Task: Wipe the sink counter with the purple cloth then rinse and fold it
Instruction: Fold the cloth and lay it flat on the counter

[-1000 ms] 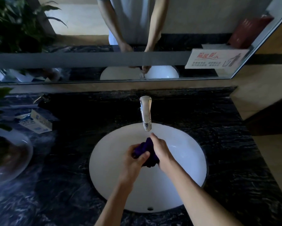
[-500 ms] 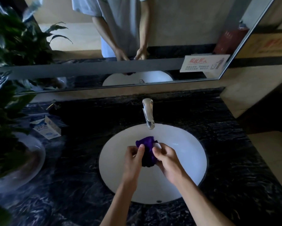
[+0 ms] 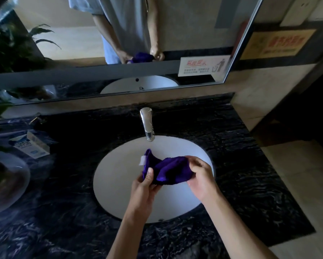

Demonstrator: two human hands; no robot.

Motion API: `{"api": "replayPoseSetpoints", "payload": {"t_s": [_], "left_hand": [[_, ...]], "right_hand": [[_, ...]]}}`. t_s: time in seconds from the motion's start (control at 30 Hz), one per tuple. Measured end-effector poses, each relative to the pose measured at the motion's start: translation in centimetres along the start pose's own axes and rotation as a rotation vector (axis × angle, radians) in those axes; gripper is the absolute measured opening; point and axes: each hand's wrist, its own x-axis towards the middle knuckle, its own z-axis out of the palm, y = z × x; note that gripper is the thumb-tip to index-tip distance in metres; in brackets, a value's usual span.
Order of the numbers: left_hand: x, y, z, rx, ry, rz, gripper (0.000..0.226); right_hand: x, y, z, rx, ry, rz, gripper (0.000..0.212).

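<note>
Both hands hold the purple cloth [image 3: 168, 170] over the sink basin [image 3: 119, 184], below the faucet [image 3: 147, 124]. The left hand [image 3: 145, 186] and right hand [image 3: 200, 176] have their fingers pinching opposite ends. No water runs; rinsing looks finished, and folding remains.

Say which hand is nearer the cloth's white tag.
Left. The left hand grips the cloth just below the tag; the right hand holds the opposite end.
</note>
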Motion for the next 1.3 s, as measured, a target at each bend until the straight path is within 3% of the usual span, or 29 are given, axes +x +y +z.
{"api": "replayPoseSetpoints", "payload": {"t_s": [0.13,0.27,0.33,0.4,0.47,0.7,0.8,0.87,0.97,1.07,1.13,1.3], "left_hand": [[-0.4,-1.8,3.6,-0.097,0.009,-0.022,0.042],[-0.4,-5.0,8.2,-0.084,0.063,-0.076,0.031],[-0.2,-6.8,10.8,-0.031,0.083,-0.107,0.030],[0.0,-9.0,13.4,0.028,0.075,-0.117,0.032],[0.2,-11.1,15.9,0.055,0.048,-0.105,0.040],[1.7,-16.1,20.9,0.119,0.023,-0.009,0.020],[2.4,-17.3,20.8,0.017,0.142,-0.033,0.025],[2.6,-18.5,20.4,0.117,0.259,-0.078,0.023],[2.6,-20.4,20.5,0.314,0.285,-0.151,0.011],[3.0,-21.0,21.7,0.464,0.228,-0.173,0.040],[3.5,-21.0,22.7,0.595,0.204,-0.145,0.043],[3.4,-21.8,23.0,0.687,0.398,-0.027,0.017]], "right_hand": [[0.5,-2.2,-4.6,0.002,-0.090,0.039,0.019],[0.8,-4.8,-11.0,-0.252,-0.382,-0.032,0.050],[0.6,-6.3,-14.1,-0.463,-0.397,-0.133,0.059],[0.5,-7.6,-16.6,-0.607,-0.275,-0.244,0.040],[1.0,-8.3,-19.1,-0.561,-0.116,-0.302,0.018],[4.1,-8.8,-25.1,-0.391,0.239,-0.251,0.016],[4.9,-8.2,-27.3,-0.449,0.379,-0.210,0.015],[5.8,-7.4,-29.1,-0.557,0.450,-0.114,0.021],[6.5,-6.6,-31.6,-0.614,0.485,0.032,0.024],[6.4,-6.8,-32.6,-0.653,0.463,0.021,0.026],[6.5,-6.8,-33.1,-0.701,0.426,0.001,0.027],[5.9,-6.7,-33.8,-0.720,0.422,-0.106,0.022]]}}
